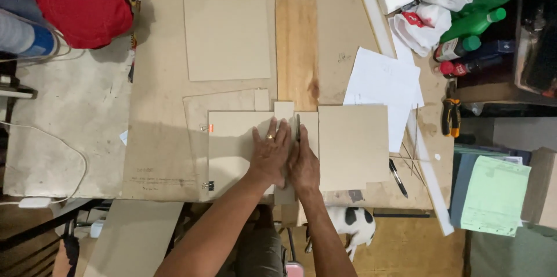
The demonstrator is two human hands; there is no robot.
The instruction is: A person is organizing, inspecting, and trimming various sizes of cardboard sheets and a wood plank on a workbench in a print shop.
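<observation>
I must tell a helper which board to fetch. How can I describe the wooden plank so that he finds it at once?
Look at the big table, at its far middle. The plank lies there lengthwise, beside a square cardboard sheet. Only it shows orange wood grain; its neighbours are plain dull brown.

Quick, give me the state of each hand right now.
Left hand: open, fingers spread, pressing flat on the narrow cardboard strip.
Right hand: closed on a thin dark tool, held against the strip's edge; what kind of tool cannot be told.
</observation>
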